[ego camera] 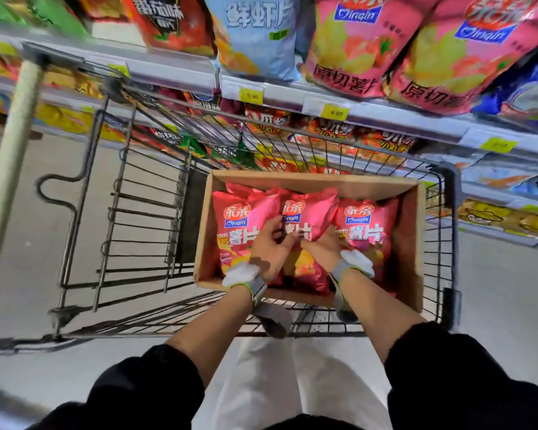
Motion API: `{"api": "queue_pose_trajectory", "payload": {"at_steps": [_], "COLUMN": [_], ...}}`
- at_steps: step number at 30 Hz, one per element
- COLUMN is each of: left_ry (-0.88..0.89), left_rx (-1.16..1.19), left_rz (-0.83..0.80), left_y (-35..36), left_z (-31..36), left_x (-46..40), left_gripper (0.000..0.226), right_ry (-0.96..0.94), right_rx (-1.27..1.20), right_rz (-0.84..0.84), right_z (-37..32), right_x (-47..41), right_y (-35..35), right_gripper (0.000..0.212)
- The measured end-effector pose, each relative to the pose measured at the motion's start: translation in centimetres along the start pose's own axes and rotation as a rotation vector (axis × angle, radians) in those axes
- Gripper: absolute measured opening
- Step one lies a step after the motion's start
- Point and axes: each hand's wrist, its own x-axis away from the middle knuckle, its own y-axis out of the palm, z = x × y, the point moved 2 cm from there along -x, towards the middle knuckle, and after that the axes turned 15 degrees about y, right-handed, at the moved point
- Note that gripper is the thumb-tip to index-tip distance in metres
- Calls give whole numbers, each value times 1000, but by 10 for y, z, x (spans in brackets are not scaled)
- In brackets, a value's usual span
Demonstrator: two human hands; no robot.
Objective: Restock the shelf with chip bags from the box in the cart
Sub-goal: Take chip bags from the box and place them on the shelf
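A cardboard box (412,243) sits in the wire cart (156,231), filled with red chip bags. The middle chip bag (311,217) stands raised above the others. My left hand (269,246) grips its left edge with curled fingers. My right hand (322,246) holds its lower right side, fingers tucked under the bag and partly hidden. A left bag (233,228) and a right bag (365,228) lie flat beside it. The shelf (385,114) above carries matching pink bags (354,45).
The cart's cream handle (13,144) runs down the left. Its wire walls surround the box, with the left half of the basket showing bare wire. Lower shelves behind the cart hold other snack bags. Yellow price tags (334,112) line the shelf edge.
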Motion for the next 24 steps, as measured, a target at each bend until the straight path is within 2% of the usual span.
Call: {"api": "queue_pose_trajectory", "payload": {"at_steps": [3, 6, 8, 11, 14, 16, 18, 20, 23, 24], "left_ry": [-1, 5, 13, -2, -26, -11, -1, 38, 105, 122], "left_rx": [-6, -38, -48, -47, -33, -21, -13, -5, 21, 33], "left_rz": [-2, -11, -20, -48, -59, -62, -81, -99, -83, -81], "left_y": [-2, -2, -1, -1, 1, 3, 4, 7, 11, 12], "left_z": [0, 1, 4, 9, 11, 17, 21, 30, 49, 57], "left_x": [0, 0, 0, 3, 4, 8, 9, 14, 21, 22], "left_gripper": [53, 55, 56, 61, 66, 68, 66, 61, 45, 45], "right_ry": [5, 29, 23, -21, -96, -120, -129, -188, -289, -325], "right_rx": [-65, -90, -114, -165, -193, -154, -141, -170, -189, -195], "right_rz": [3, 17, 46, 49, 58, 60, 55, 38, 47, 34], "right_z": [19, 6, 7, 6, 8, 9, 3, 0, -6, -9], "right_x": [-31, 5, 7, 18, 14, 22, 34, 42, 57, 62], "right_y": [4, -12, -17, -27, -41, -56, -69, -81, -98, -103], "right_gripper": [103, 78, 69, 75, 91, 83, 66, 57, 68, 66]}}
